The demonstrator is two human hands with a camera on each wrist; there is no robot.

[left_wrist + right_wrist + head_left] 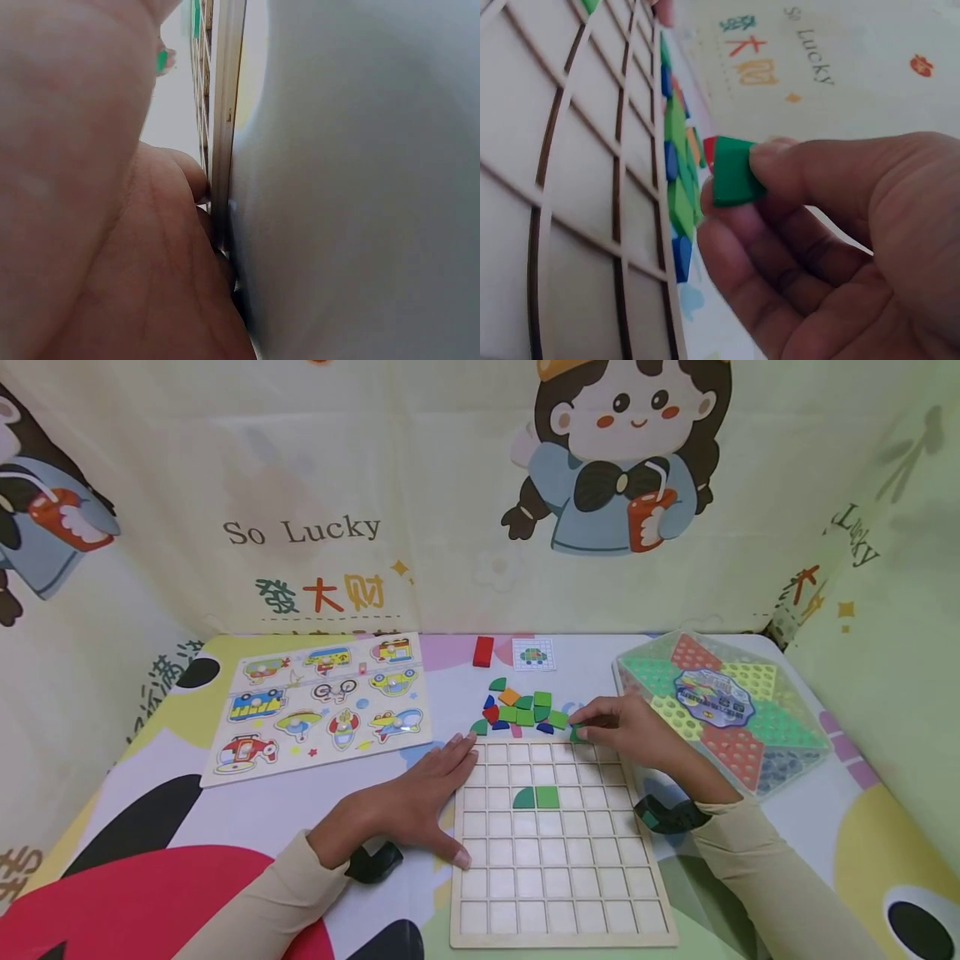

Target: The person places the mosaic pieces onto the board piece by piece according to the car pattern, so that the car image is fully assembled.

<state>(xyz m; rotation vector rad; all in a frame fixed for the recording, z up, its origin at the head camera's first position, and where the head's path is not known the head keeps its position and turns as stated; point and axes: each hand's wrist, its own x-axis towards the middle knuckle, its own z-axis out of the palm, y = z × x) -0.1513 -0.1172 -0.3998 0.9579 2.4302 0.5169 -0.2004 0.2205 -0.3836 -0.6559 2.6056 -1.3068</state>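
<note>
My right hand (637, 735) pinches a dark green block (735, 171) between thumb and fingers, just past the far right part of the wooden grid board (562, 941). On the board, a dark green quarter-circle piece (524, 798) and a lighter green square (547, 797) lie side by side in neighbouring cells. Spread along the board's left edge is my left hand (420, 802), thumb and fingertips at the frame. The left wrist view shows mostly the palm and the board's side rail (227, 112). Several coloured pieces (525, 716) lie loose behind the board.
A pattern card (533, 655) with a green car picture lies at the back beside a red block (483, 652). To the left is a picture puzzle board (315, 702) with vehicles. A clear hexagonal box (780, 727) of coloured pegboards stands right. A printed cloth hangs behind.
</note>
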